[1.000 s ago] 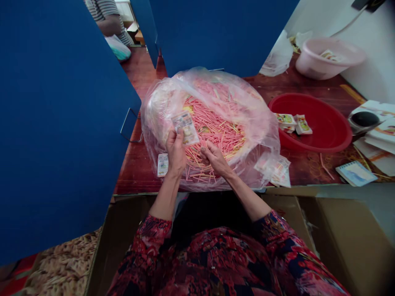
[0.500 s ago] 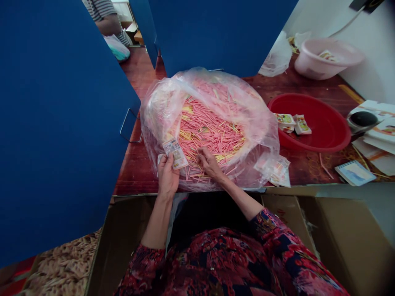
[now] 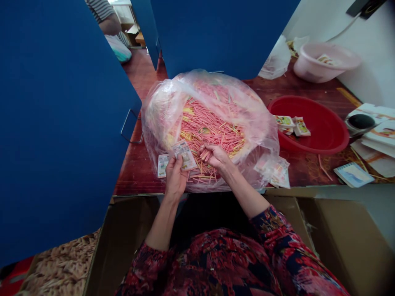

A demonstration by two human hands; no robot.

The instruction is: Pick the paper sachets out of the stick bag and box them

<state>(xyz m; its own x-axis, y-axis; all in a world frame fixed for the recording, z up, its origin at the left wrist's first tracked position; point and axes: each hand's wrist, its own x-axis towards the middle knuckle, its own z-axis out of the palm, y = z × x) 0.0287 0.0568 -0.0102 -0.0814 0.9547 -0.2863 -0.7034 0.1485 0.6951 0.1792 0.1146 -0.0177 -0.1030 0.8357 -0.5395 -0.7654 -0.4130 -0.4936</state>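
Observation:
A large clear plastic bag [image 3: 259,111] lies open on the dark red table, full of thin pink and yellow sticks [image 3: 212,127]. At its near left edge my left hand [image 3: 176,174] pinches a small printed packet [image 3: 185,155]. Another printed packet [image 3: 162,165] lies just left of that hand. My right hand [image 3: 217,158] is closed around a few pink sticks [image 3: 205,154], above the near part of the pile and a little right of the held packet.
Blue panels [image 3: 210,37] stand behind and left. At right are a red basin [image 3: 324,139] with packets, a pink basin [image 3: 317,70], a dark cup [image 3: 359,123], a notepad [image 3: 354,173] and clear packets [image 3: 279,170]. A person's striped sleeve [image 3: 100,9] shows upper left.
My left hand has moved right with its packet, uncovering more of the packet beside it. My right hand has shifted slightly right, and pink sticks now show in its fingers.

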